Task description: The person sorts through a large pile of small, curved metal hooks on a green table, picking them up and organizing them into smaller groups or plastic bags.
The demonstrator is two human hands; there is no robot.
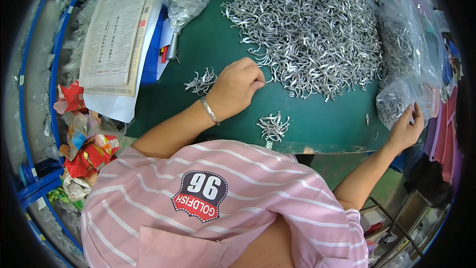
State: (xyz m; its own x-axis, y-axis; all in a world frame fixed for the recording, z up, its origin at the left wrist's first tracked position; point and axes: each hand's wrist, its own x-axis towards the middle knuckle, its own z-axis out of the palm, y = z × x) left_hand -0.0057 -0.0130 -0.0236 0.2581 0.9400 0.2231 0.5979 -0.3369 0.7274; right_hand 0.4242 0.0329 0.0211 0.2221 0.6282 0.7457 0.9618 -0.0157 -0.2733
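Note:
A wide heap of small curved silvery metal pieces [312, 34] covers the far middle and right of the green table. At its near left edge, my left hand [237, 88] is closed, with a thin bit of a metal piece showing at the fingertips. Beside that wrist lies a small cluster of the same pieces [201, 81]. Another small pile [273, 127] sits near the table's front edge. Over at the right, my right hand [408, 127] has its fingers bent together against a clear plastic bag [391, 103] of metal pieces; what they pinch is hidden.
Printed sheets [116, 30] stand at the left beside a blue holder [152, 49] with pens. Filled clear bags [186, 2] lie at the back. A blue rack [29, 84] and red wrappers [91, 158] are far left. Two stray pieces lie near the right front edge [367, 119].

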